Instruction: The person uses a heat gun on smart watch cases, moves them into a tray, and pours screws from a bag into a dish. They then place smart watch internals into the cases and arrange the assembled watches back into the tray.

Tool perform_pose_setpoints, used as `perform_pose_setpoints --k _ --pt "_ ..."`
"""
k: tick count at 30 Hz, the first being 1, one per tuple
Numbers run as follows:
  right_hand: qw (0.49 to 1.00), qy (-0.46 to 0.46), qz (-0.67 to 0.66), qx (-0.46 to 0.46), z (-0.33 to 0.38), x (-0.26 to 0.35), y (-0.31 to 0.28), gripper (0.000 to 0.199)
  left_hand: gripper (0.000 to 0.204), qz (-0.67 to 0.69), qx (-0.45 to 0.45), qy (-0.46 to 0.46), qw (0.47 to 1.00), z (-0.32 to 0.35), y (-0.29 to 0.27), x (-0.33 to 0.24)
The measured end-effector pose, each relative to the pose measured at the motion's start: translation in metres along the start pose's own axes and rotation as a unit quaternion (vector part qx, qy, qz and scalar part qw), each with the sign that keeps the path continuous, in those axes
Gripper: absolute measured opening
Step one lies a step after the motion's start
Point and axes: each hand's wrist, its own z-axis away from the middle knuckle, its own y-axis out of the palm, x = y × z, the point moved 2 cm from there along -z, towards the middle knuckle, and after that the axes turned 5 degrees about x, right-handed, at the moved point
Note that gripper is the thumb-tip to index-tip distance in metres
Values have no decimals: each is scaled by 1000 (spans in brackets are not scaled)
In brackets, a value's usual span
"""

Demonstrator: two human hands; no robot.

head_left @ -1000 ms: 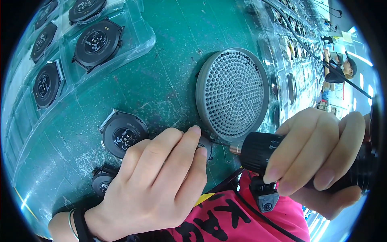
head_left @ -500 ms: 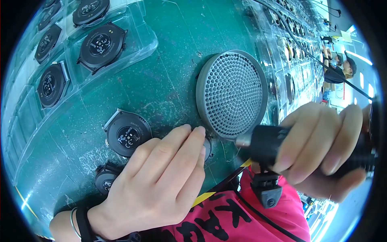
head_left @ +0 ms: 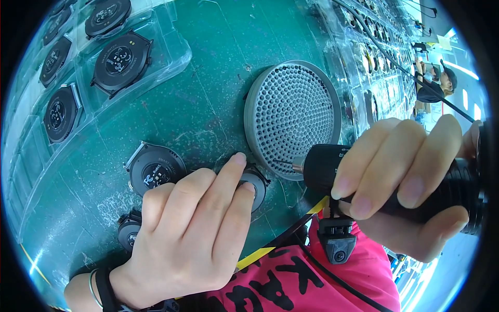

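My left hand (head_left: 187, 234) rests over a round dark watch case (head_left: 258, 195) on the green mat. Its fingertips press on the case's edge and cover much of it. In my right hand (head_left: 397, 169) is a black electric screwdriver (head_left: 318, 165), held sideways with the fingers wrapped round its body. The driver's silver nose reaches over the lower right of a round grey screw tray (head_left: 251, 127) full of small holes. Left of my left hand lies a watch case (head_left: 156, 167), back up. Another watch case (head_left: 128, 231) is half hidden by that hand.
Upper left, a clear plastic tray (head_left: 179, 54) holds several watch cases, backs up. More trays (head_left: 371, 62) of parts line the far right, crossed by a black cable (head_left: 395, 65). A small black camera (head_left: 338, 244) sits below the screwdriver. People (head_left: 442, 86) are in the background.
The screwdriver has moved left and slightly up, its nose now over the screw tray. My left fingers have parted, showing more of the watch case. The whole view has shifted slightly.
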Motion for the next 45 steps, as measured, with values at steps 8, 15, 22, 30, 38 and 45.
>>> perform_pose_setpoints --k 8,15,22,30,38,45 --pt "999 -41 -6 -4 6 -1 6 51 43 -4 -8 -6 1000 1 1 0" --pt "999 -34 -1 -6 6 2 7 51 41 7 -9 -7 1000 1 -1 0" --pt "1000 5 -3 -5 1 2 6 50 41 -1 -3 -8 1000 1 -1 0" --pt "999 47 16 -13 -5 9 -2 49 46 -100 72 -88 988 -13 -26 -17" --pt "998 45 34 8 -2 10 -5 50 30 -209 134 -119 961 12 -35 -38" --pt "997 35 46 48 -2 8 -3 52 22 -74 109 -9 991 13 -20 -42"
